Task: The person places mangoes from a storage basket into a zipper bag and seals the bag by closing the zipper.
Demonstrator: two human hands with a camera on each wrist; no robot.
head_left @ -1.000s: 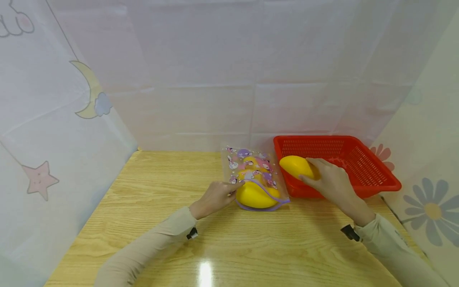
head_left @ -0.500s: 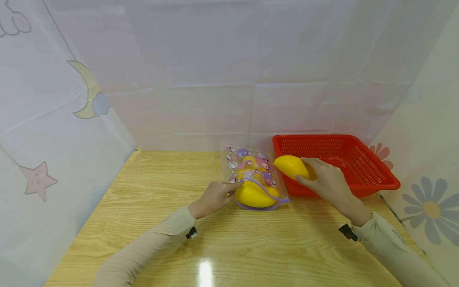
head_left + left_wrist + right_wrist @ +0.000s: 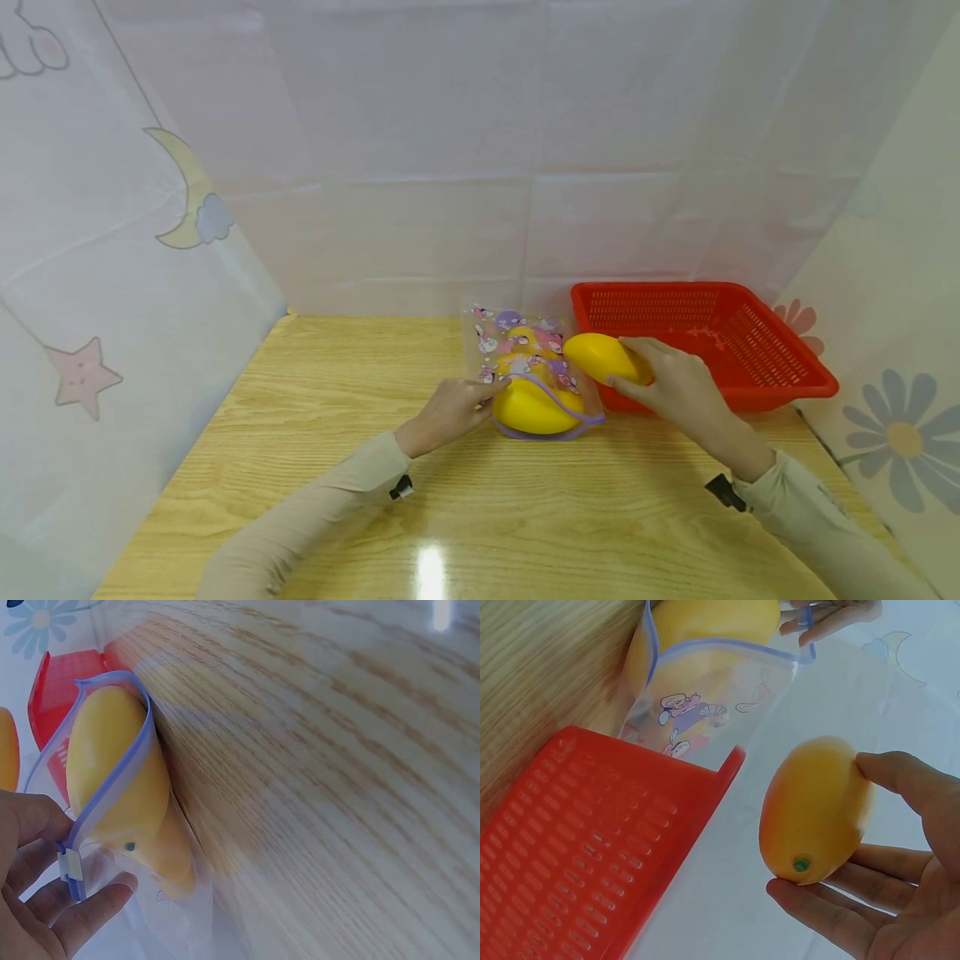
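A clear zip bag (image 3: 482, 340) with purple edging and cartoon prints lies on the table, its mouth toward me. Inside are several yellow mangoes, the nearest mango (image 3: 536, 408) showing at the opening. My left hand (image 3: 457, 412) pinches the mouth's left corner, by the white slider (image 3: 70, 865) in the left wrist view. My right hand (image 3: 678, 387) holds another yellow mango (image 3: 600, 357) between thumb and fingers, above the near left rim of the red basket. A small green stem spot marks this mango's end in the right wrist view.
The red plastic basket (image 3: 783, 392) stands just right of the bag, near the back of the wood-grain table (image 3: 360, 367). A pale sheet (image 3: 405, 217) hangs behind, with printed sheets at both sides.
My right hand has carried its mango left, from over the basket toward the bag, and slightly lower in the last half second. The left hand stays at the bag's mouth.
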